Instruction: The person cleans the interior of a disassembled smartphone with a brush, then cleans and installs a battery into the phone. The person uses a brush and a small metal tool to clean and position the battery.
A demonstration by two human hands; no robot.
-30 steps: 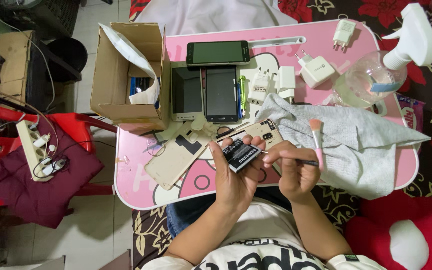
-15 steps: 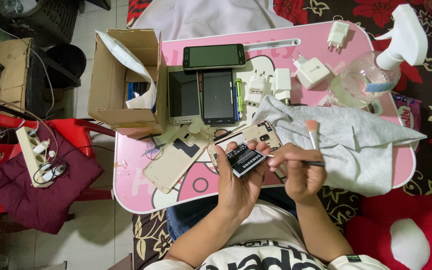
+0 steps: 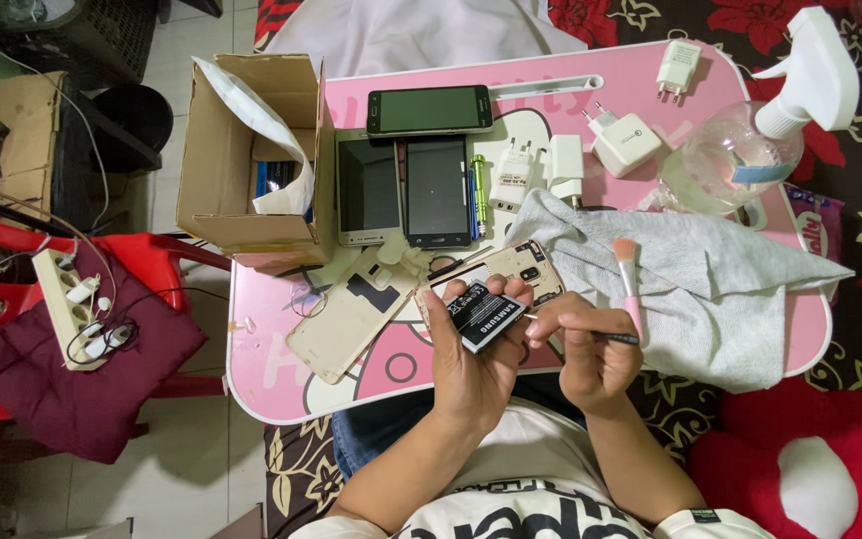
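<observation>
My left hand [image 3: 471,364] holds an opened gold phone [image 3: 511,274] with its back off and a black battery [image 3: 481,314] seated in it, over the near edge of the pink table [image 3: 271,364]. My right hand [image 3: 591,349] grips a thin dark tool [image 3: 606,336] whose tip touches the phone beside the battery. The gold back cover [image 3: 346,319] lies on the table left of my left hand. A pink-bristled brush [image 3: 629,284] rests on the grey cloth [image 3: 710,284] to the right.
Three phones [image 3: 429,110] lie at the table's middle, next to white chargers [image 3: 623,145]. An open cardboard box [image 3: 251,165] stands at the left edge, a clear spray bottle [image 3: 750,140] at the back right. A power strip [image 3: 67,304] sits on a maroon cushion.
Both hands stay on the phone and tool with only small shifts; the tool tip has come in closer to the battery's edge.
</observation>
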